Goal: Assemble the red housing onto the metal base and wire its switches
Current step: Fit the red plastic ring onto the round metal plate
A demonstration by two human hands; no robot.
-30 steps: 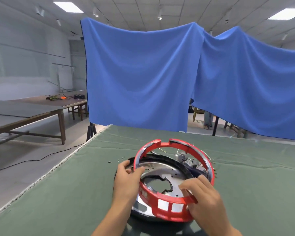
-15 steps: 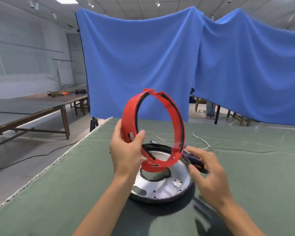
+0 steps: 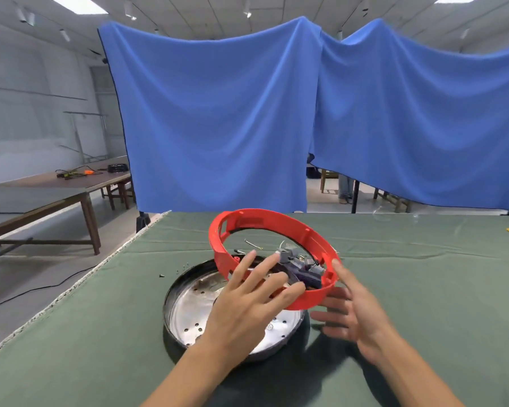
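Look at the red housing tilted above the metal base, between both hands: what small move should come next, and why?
Probably level the housing and lower it over the base. It hangs tilted, far edge high, near edge above the base's right side, not seated. The left hand and right hand flank its near edge with spread fingers, and the dark switch cluster sits inside it.

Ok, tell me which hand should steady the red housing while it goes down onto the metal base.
Right. The right hand cups the red housing under its low rim beside the metal base; the left hand only lies spread across it.
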